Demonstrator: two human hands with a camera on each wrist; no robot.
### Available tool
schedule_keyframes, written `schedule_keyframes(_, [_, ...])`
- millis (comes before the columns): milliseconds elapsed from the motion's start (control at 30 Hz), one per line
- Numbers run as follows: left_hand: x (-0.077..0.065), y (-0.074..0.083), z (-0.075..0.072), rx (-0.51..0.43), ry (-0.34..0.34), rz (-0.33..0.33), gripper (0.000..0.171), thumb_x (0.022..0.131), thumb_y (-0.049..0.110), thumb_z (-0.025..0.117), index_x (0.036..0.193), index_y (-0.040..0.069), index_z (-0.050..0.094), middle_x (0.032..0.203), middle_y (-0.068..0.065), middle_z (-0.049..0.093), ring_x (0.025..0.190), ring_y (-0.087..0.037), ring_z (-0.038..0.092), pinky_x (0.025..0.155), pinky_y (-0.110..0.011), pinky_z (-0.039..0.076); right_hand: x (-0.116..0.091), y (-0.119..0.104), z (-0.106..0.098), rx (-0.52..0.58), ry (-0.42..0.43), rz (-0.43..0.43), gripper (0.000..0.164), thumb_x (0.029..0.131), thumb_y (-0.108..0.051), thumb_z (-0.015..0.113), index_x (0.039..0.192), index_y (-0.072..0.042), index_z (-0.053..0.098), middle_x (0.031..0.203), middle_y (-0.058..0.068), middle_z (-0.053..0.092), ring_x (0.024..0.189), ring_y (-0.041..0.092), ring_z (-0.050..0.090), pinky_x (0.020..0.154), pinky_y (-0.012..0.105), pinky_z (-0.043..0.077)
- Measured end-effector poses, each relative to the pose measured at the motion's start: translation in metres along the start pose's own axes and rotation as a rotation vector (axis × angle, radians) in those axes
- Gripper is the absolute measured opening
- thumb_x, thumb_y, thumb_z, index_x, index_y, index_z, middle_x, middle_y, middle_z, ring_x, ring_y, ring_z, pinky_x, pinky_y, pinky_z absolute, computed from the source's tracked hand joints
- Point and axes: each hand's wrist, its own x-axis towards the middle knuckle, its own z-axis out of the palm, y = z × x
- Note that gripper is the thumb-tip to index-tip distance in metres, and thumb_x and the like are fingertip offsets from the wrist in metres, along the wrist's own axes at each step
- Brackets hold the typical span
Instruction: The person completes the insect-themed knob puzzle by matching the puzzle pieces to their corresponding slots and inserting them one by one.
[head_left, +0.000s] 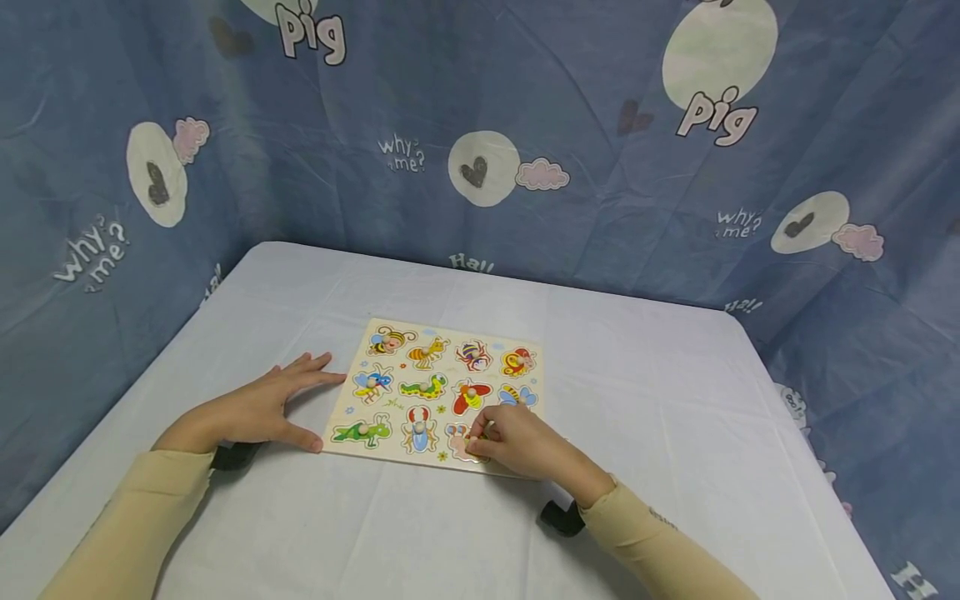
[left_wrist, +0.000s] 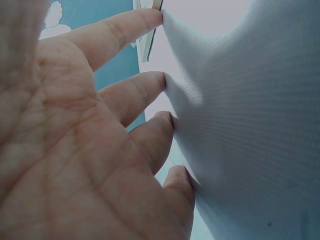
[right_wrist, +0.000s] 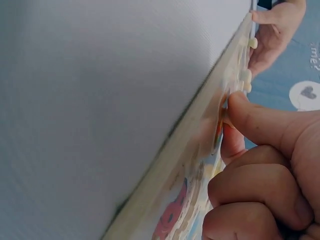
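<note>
A wooden peg puzzle board (head_left: 457, 468) with insect pictures lies flat on the white-covered table. My right hand (head_left: 521, 437) is over its front right part, thumb and index finger pinching the knob of a puzzle piece (right_wrist: 219, 127). That piece stands slightly proud of the board in the right wrist view, its picture mostly hidden by the fingers. Spread wide, my left hand (head_left: 266, 406) has thumb and index fingertip at the board's left edge. Its other fingertips (left_wrist: 159, 80) touch the tablecloth. Knobbed pieces such as a caterpillar (head_left: 423, 387) and a grasshopper (head_left: 362, 431) sit in their places.
White cloth (head_left: 645, 400) covers the table around the board. Blue printed curtains (head_left: 600, 75) hang behind and at both sides. A bare recess with a pink printed figure (right_wrist: 172, 212) shows at the board's front right corner, beside my right hand.
</note>
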Motion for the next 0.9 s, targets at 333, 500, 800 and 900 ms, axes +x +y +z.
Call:
schedule_keyframes(333, [0.001,-0.001,0.0,0.006,-0.002,-0.001,0.103,0.068,0.044,0.1,0.156,0.013,0.056,0.177,-0.028,0.02,0.165,-0.055,0.004,0.126,-0.082,0.002,-0.001,0.003,-0.004,0.031,-0.03,0.034,0.01,0.102,-0.026,0.075,0.096,-0.018,0.071,0.06,-0.009,0.044,0.059,0.007,0.037,0.058,0.021,0.03])
schedule_keyframes(500, [0.001,-0.003,0.0,0.007,-0.004,0.003,0.103,0.068,0.044,0.1,0.156,0.014,0.056,0.177,-0.028,0.02,0.165,-0.055,0.004,0.126,-0.082,0.002,-0.009,0.006,-0.019,0.046,-0.014,0.054,0.009,0.104,-0.027,0.072,0.103,-0.018,0.073,0.056,-0.008,0.04,0.053,0.007,0.035,0.054,0.02,0.03])
schedule_keyframes(800, [0.001,-0.002,-0.001,0.005,-0.005,0.003,0.104,0.068,0.043,0.1,0.157,0.013,0.055,0.177,-0.029,0.019,0.165,-0.055,0.003,0.126,-0.082,0.002,-0.039,0.023,-0.042,0.073,0.087,0.134,0.013,0.102,-0.026,0.074,0.108,-0.015,0.073,0.057,-0.007,0.031,0.051,0.01,0.029,0.052,0.022,0.027])
schedule_keyframes(900, [0.001,-0.004,0.0,0.004,-0.004,0.006,0.104,0.067,0.041,0.1,0.157,0.013,0.055,0.177,-0.029,0.019,0.165,-0.055,0.003,0.126,-0.083,0.001,-0.049,0.029,-0.044,0.082,0.117,0.178,0.013,0.101,-0.027,0.075,0.107,-0.015,0.073,0.056,-0.006,0.035,0.051,0.01,0.033,0.052,0.022,0.029])
